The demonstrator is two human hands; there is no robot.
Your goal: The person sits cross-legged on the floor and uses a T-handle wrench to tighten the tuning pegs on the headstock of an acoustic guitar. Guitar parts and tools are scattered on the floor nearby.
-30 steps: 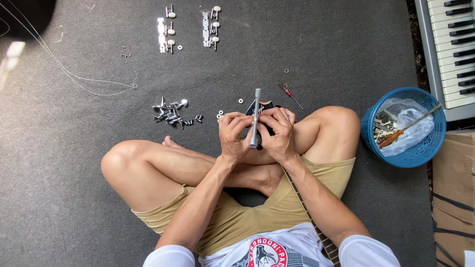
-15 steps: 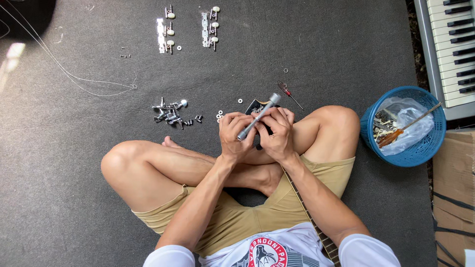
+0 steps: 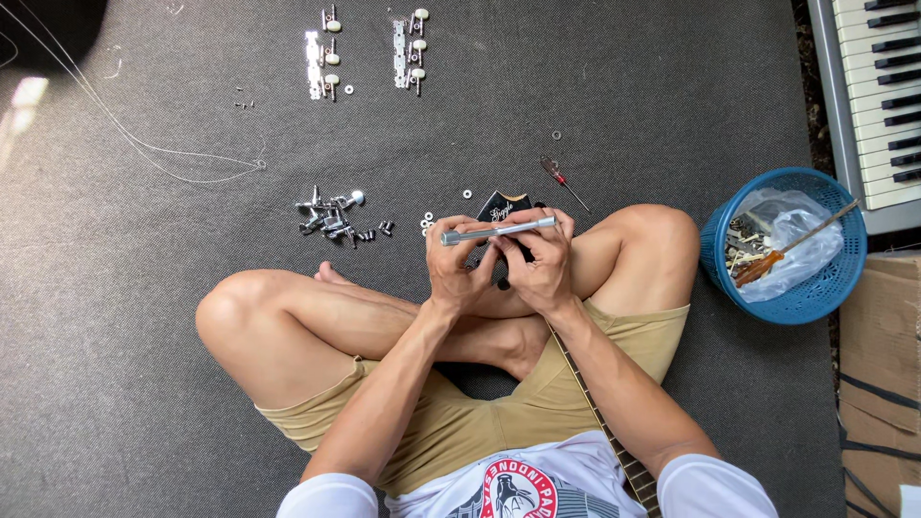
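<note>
I sit cross-legged on a dark grey mat. My left hand point(image 3: 460, 264) and my right hand point(image 3: 539, 259) both grip a silver metal bar-shaped tool point(image 3: 497, 230), which lies almost level across my fingertips. Just beneath it is the black headstock point(image 3: 503, 205) of a guitar, mostly hidden by my hands. The guitar's neck point(image 3: 604, 432) runs back under my right forearm toward my lap.
A heap of silver tuning pegs point(image 3: 334, 217) lies left of my hands, with small washers point(image 3: 427, 223) nearby. Two tuner strips point(image 3: 365, 48) lie at the top. A small red screwdriver point(image 3: 560, 179), a blue basket point(image 3: 787, 245), a keyboard point(image 3: 878, 86) and loose string point(image 3: 144, 144) surround me.
The silver tool has swung from upright, through a slant, to nearly level across both hands. My hands stay in the same place over the headstock.
</note>
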